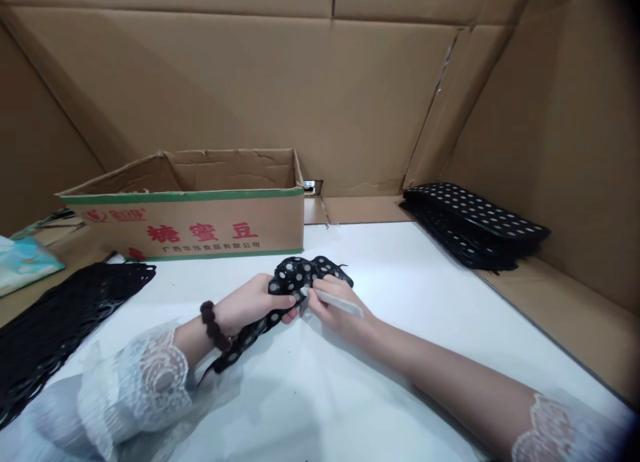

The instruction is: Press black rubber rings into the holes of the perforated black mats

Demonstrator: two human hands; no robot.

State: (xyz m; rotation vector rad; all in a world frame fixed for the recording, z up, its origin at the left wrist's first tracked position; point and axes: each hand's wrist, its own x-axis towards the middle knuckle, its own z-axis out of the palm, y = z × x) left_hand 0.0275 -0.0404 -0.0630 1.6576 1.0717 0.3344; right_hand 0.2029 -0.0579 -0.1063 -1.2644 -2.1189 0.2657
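Observation:
A black fabric piece with white dots (299, 273) lies bunched over the white table (400, 282), its narrow end trailing toward the lower left. My left hand (255, 302) grips it from the left, thumb on top and fingertips partly beneath. Closed around a slim pale tool (340, 303), my right hand (340, 309) is at the fabric's right side. The tool's front end meets the fabric near my left thumb; its exact shape is too small to tell.
Behind my hands stands an open cardboard box (200, 229). Dotted black fabric is stacked (475, 215) at the back right. Black netted pieces (65, 315) spread along the left, near a blue-and-white packet (27, 262). Cardboard walls (225, 82) enclose the table.

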